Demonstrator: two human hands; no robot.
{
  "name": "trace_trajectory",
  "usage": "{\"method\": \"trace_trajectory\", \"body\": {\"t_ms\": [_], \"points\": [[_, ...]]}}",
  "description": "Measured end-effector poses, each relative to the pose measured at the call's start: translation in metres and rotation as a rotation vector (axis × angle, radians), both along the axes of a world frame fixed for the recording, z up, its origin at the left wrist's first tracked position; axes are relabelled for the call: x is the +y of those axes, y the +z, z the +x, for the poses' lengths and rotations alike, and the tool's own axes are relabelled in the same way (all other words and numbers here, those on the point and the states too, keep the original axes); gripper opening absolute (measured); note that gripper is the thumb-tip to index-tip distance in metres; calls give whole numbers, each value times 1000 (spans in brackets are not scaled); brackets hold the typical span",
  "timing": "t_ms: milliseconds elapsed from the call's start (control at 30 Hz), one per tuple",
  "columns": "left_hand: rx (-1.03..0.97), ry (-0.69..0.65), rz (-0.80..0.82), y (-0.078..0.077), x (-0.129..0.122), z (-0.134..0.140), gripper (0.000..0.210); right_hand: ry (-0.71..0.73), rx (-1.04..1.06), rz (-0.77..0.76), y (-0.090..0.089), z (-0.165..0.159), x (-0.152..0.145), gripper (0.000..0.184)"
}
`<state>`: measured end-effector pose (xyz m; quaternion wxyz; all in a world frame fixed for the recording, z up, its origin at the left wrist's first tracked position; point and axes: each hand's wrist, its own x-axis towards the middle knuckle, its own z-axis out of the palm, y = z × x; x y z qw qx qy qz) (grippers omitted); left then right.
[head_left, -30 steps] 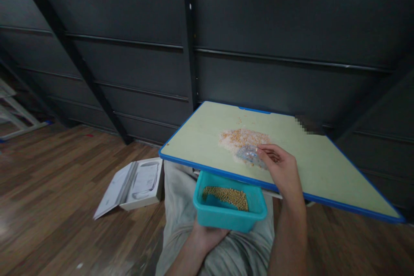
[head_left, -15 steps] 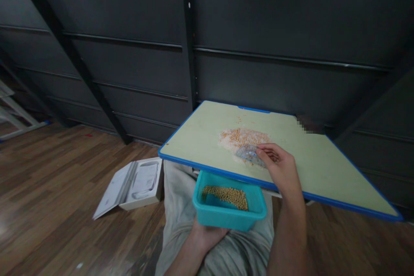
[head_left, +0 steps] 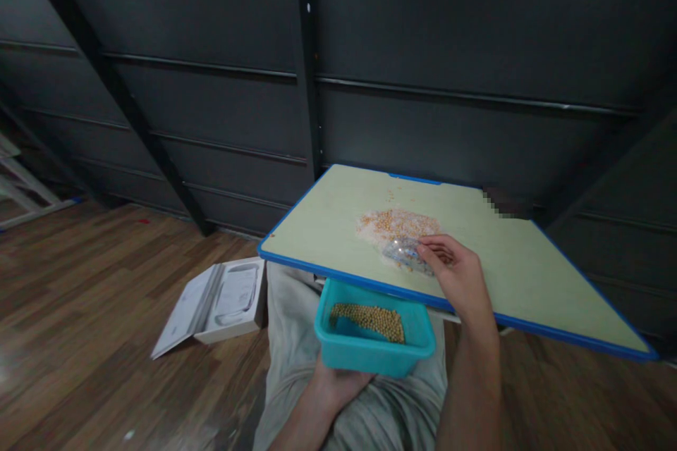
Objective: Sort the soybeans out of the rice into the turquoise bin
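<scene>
A turquoise plastic box (head_left: pixel 364 363), part filled with round tan beans (head_left: pixel 388 324), sits over my lap below the board's near edge. My left hand (head_left: pixel 341 384) supports it from beneath, its fingers mostly hidden under the box. On the pale board (head_left: pixel 317 225) lies a spread pile of white grains mixed with orange-yellow beans (head_left: pixel 396 220). My right hand (head_left: pixel 455 264) pinches a clear, shiny piece of plastic (head_left: pixel 405 251) at the near side of this pile. Whether the plastic is a bag or a scoop I cannot tell.
The board has a raised blue rim (head_left: pixel 571 340). An open white carton (head_left: pixel 233 303) with papers lies on the wooden floor (head_left: pixel 106 296) at the left. A dark panelled wall (head_left: pixel 211 7) stands behind the board. A white metal frame (head_left: pixel 32 197) is at far left.
The clear plastic in my right hand has shifted very slightly left and now catches brighter glints. My left hand and the box stay in place.
</scene>
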<state>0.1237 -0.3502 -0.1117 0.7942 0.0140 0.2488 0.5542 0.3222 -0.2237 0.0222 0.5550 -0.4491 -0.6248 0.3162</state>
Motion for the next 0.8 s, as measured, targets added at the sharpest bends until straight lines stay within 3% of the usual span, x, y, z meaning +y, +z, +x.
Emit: {"method": "trace_trajectory", "body": {"t_ms": [300, 533, 800], "points": [[-14, 6, 8, -2, 0, 1, 51, 32, -58, 22, 2, 1, -2, 23], [7, 4, -1, -5, 2, 0, 35, 57, -70, 26, 5, -1, -5, 21], [13, 10, 46, -1, 2, 2, 40, 113, -102, 34, 9, -1, -9, 20]]}}
